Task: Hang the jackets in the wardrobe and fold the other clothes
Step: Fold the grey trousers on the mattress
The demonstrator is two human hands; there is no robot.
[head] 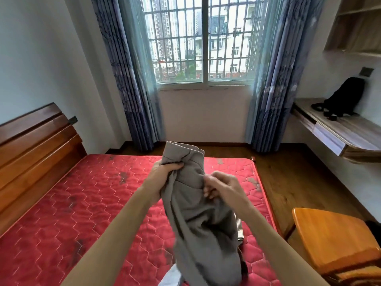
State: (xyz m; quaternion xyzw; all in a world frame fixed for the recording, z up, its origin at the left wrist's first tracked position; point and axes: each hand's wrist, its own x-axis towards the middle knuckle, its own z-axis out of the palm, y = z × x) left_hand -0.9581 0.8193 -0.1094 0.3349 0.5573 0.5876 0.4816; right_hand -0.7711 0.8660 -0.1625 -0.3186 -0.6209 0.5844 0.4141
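A grey garment (198,219) hangs bunched in the air above the red mattress (86,213). My left hand (162,172) grips its upper edge, fingers curled round the cloth. My right hand (222,187) pinches the fabric a little lower, on the right side; its fingers are blurred. The garment's lower end drops towards the front edge of the bed, where a light blue piece of cloth (171,277) and a bit of other clothing (240,232) show beside it.
A wooden headboard (35,149) stands at the left. On the right is an orange wooden chair (334,240). A wall desk (338,131) carries a black backpack (346,98). Blue curtains (127,79) frame the barred window. Brown floor lies beyond the bed.
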